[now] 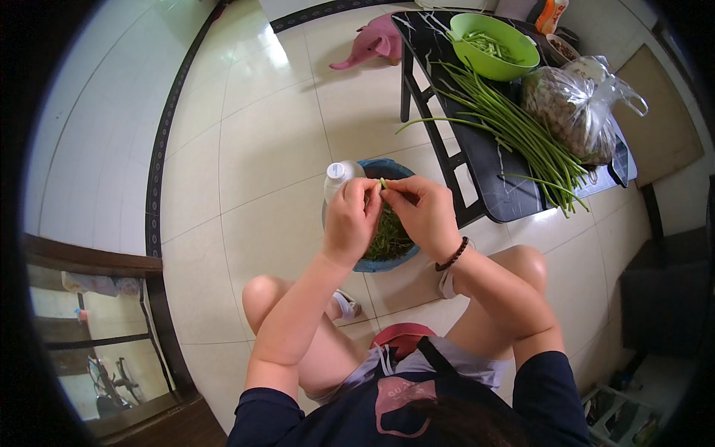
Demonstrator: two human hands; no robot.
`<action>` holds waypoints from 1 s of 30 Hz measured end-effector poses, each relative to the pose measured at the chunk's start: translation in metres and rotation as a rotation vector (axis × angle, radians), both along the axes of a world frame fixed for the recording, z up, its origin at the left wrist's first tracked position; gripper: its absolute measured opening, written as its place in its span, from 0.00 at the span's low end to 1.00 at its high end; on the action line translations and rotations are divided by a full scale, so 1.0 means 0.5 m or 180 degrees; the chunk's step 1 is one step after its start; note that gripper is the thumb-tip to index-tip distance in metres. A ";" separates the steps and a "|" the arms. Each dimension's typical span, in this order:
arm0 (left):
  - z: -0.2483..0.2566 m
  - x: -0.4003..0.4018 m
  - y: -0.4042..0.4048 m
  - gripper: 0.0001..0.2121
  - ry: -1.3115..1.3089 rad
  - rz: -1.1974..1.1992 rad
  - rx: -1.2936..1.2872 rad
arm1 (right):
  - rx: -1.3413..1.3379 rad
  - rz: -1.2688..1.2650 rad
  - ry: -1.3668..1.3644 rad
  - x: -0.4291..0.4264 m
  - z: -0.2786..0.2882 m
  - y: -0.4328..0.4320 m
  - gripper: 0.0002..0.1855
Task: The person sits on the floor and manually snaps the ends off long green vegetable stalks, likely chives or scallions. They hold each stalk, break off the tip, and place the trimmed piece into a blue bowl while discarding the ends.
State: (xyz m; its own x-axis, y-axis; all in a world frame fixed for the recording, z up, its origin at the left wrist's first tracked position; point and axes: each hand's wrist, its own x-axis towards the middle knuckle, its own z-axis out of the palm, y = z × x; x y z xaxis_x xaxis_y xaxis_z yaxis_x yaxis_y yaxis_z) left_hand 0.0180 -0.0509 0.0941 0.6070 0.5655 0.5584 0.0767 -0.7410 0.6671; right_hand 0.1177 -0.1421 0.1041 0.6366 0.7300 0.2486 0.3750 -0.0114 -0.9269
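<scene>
My left hand [352,220] and my right hand [425,209] meet fingertip to fingertip over a blue-lined bin [387,266]. Between them they pinch a short piece of green stem [382,183]; most of it is hidden by the fingers. Green plant trimmings [389,237] lie inside the bin, below my hands. A white plastic bottle [336,174] with a pale cap is at the bin's far left side, partly behind my left hand. A dark bead bracelet [453,254] circles my right wrist.
On a black marble-patterned folding table [511,204] at the right lie long green stems [503,123]. Near them are a green plastic basin [469,58] of cut stems and a filled clear plastic bag [570,109]. A pink elephant figure [373,42] stands on the tiles beyond.
</scene>
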 end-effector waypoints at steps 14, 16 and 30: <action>0.028 -0.020 -0.011 0.03 -0.0185 -0.0896 -0.0023 | 0.0326 0.0798 0.3408 0.048 0.006 -0.007 0.10; 0.028 -0.021 -0.014 0.03 -0.0127 -0.0927 -0.0113 | 0.0290 0.0764 0.3531 0.036 0.007 -0.006 0.08; -0.034 -0.007 0.023 0.07 0.0750 -0.0556 -0.0275 | 0.1031 0.0334 0.4490 0.097 0.011 -0.017 0.06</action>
